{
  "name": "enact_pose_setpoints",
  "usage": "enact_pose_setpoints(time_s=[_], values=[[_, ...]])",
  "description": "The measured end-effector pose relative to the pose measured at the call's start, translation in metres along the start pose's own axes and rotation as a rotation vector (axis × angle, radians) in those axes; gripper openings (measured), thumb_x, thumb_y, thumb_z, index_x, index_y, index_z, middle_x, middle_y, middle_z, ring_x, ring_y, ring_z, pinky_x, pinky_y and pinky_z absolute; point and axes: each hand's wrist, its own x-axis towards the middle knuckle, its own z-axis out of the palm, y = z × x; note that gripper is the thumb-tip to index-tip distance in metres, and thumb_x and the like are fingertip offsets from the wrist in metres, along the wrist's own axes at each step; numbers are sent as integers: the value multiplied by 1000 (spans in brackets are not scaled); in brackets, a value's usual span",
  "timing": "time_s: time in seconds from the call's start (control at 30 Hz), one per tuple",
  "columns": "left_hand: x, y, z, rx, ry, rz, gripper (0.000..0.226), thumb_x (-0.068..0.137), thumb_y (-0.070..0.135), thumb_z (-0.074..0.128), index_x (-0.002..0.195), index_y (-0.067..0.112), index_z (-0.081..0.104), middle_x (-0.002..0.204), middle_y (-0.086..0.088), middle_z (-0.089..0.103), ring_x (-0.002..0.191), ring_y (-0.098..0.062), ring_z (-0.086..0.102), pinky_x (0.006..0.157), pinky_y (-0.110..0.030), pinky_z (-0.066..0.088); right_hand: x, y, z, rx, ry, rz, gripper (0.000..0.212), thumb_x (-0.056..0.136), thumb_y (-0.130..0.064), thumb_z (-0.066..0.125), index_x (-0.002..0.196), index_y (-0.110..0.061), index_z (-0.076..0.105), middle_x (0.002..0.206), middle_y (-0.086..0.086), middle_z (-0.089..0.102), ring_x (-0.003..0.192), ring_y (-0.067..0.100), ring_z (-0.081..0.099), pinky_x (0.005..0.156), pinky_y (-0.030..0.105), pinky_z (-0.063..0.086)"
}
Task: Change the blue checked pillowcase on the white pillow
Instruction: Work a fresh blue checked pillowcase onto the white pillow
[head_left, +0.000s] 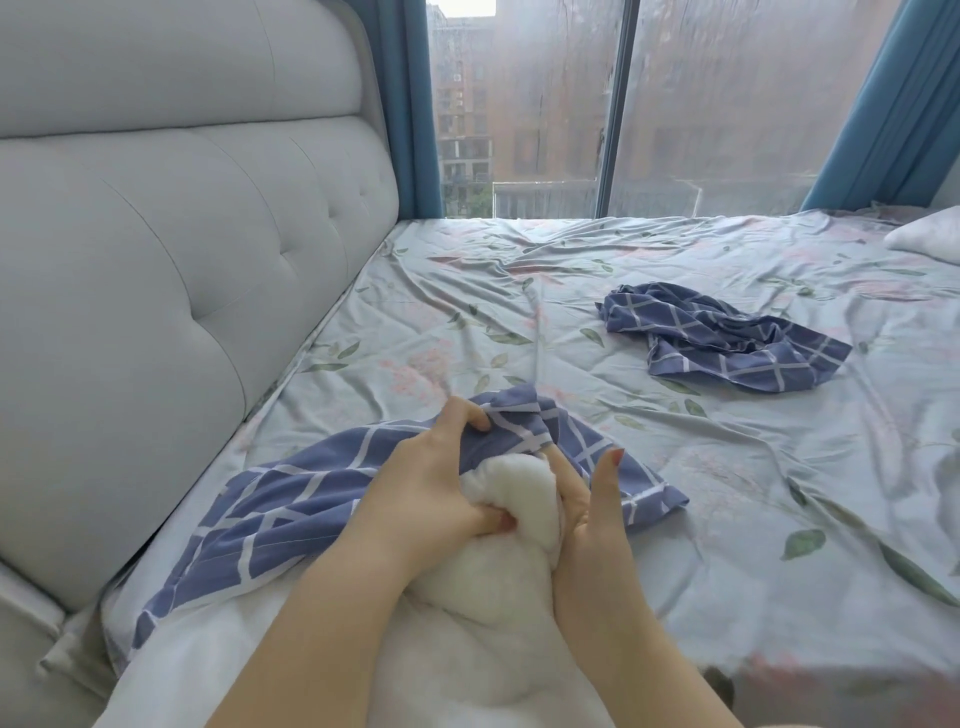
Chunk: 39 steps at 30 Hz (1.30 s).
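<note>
- Where my right hand (587, 514) wraps the corner of the white pillow (511, 493), its fingers pass behind the stuffing and under cloth, so their tips are hidden. Only the thumb shows, standing straight beside the corner.
- Most of that pillow is cut off by the bottom edge or covered by my forearms. I can see only the squeezed corner and a stretch of the body.
- My left hand (431, 483) curls its fingers over the bunched mouth of the blue checked pillowcase (291, 499) and grips the fabric. Its thumb presses into the pillow corner from the left.
- Between my hands the corner touches the case's opening. The folds hide whether any of it is inside.
- Away from the opening, the case lies limp on the floral sheet (571, 291) and runs toward the padded headboard (182, 260). Its near end slips under the pillow.
- A second checked pillowcase (727, 338) lies crumpled and flat on the sheet, well apart to the right.
- At the right edge, part of another pale pillow (930, 234) shows, and the rest is out of frame.
- Beyond the bed, the window (545, 104) is streaked and hazy, and the buildings outside are hard to make out. Blue curtains (410, 104) hang on either side.
- At the bottom right corner there is a blurred patch I cannot identify.
</note>
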Motion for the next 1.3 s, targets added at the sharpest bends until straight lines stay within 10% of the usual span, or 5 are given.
enact_pose_setpoints(time_s=[0.17, 0.43, 0.6, 0.97, 1.3], values=[[7, -12, 9, 99, 154, -105, 51, 71, 38, 78, 102, 31, 38, 79, 5, 62, 77, -21, 60, 71, -39, 52, -4, -4, 1, 18, -59, 1, 77, 90, -62, 50, 140, -3, 49, 139, 17, 56, 135, 26, 48, 115, 41, 32], [11, -22, 17, 241, 300, -118, 26, 78, 36, 60, 70, 25, 38, 68, 4, 54, 76, -26, 54, 64, -34, 47, -2, -1, -11, 193, 19, 73, 85, 69, -50, 79, 131, 4, 56, 137, 19, 57, 135, 29, 47, 120, 40, 21], [9, -23, 15, 247, 369, -87, 24, 81, 33, 63, 71, 23, 43, 69, 4, 57, 77, -26, 56, 62, -35, 45, -6, -5, -5, -253, -49, -33, 51, 101, -44, 29, 105, -24, 76, 105, -15, 74, 107, -2, 65, 90, 16, 48], [9, -29, 9, -42, 285, -64, 36, 58, 54, 64, 70, 21, 60, 59, 6, 61, 68, -17, 60, 64, -38, 49, 20, -19, -17, -248, 125, -83, 17, 96, -12, 58, 103, -14, 73, 85, 0, 71, 50, 11, 48, 48, 22, 37], [9, -35, 11, -84, 246, -60, 52, 52, 61, 67, 74, 14, 66, 64, 0, 65, 69, -19, 63, 65, -41, 50, 33, -23, -32, -670, -128, -8, 25, 97, -15, 59, 109, -31, 74, 102, 10, 74, 103, 27, 68, 91, 38, 53]])
